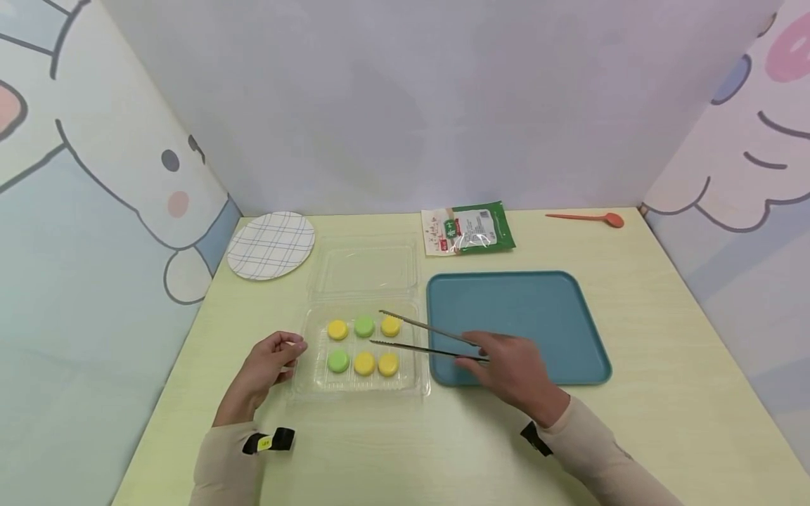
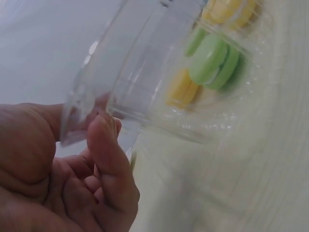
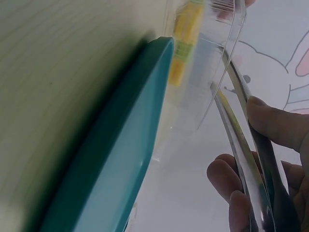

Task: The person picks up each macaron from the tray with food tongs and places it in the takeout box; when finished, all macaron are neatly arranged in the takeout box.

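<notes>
A clear plastic clamshell box [image 1: 310, 383] lies with its lid [image 1: 367, 270] folded back, and several yellow and green macarons stand in it in two rows. My left hand [image 1: 268, 365] is at the box's left side; in the left wrist view its thumb and finger pinch the clear rim [image 2: 79, 116]. A green macaron [image 2: 212, 63] shows beyond that rim. Metal tongs [image 1: 436, 351] are held in my right hand [image 1: 515, 369], above the blue tray. Their spread tips reach over the box, near the upper right yellow macaron [image 1: 390, 326], with nothing between them.
The blue tray [image 1: 519, 309] lies just right of the box. Behind are a checked white plate [image 1: 271, 246] at left, a green and white packet [image 1: 468, 229], and a red spoon [image 1: 612, 220] at right. Walls [image 1: 405, 105] bound the table's back and sides.
</notes>
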### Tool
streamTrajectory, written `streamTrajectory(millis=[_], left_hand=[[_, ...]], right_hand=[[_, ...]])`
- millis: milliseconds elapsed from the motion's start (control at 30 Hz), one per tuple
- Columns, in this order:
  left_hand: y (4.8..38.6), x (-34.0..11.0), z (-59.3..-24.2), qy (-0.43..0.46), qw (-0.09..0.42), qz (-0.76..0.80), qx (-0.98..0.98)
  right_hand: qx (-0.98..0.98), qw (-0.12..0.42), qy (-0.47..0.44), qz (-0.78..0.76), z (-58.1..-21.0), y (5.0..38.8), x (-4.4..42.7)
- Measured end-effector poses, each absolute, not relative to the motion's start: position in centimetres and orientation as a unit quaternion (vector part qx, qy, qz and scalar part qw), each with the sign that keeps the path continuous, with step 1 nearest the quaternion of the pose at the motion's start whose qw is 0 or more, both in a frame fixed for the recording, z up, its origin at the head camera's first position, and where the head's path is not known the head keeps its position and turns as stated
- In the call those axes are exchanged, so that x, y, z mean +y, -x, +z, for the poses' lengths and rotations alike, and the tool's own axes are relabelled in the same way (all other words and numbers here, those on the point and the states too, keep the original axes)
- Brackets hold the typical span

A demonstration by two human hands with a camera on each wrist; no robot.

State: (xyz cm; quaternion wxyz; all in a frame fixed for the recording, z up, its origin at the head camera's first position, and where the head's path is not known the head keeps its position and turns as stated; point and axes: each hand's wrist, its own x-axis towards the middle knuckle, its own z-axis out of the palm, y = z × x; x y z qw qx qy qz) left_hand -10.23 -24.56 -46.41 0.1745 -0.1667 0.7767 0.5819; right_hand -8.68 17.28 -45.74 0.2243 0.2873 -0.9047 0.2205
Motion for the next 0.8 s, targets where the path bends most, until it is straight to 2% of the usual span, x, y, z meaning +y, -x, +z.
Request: streamTrajectory(millis=[233, 700, 800], left_hand=[[10.4, -24.6, -46.4, 0.167, 0.176, 0.582, 0.776], [10.5, -24.5, -46.4, 0.171, 0.178, 0.575, 0.780], [10.4, -24.6, -46.4, 0.172, 0.177, 0.577, 0.779]], right_hand=[[-0.901, 0.255, -0.274, 0.219, -45.9, 8.2, 18.7], [-0.923, 0.246, -0.203, 0.216, -45.6, 7.0, 22.8], [-0.928, 0.258, -0.185, 0.197, -45.4, 6.8, 23.7]])
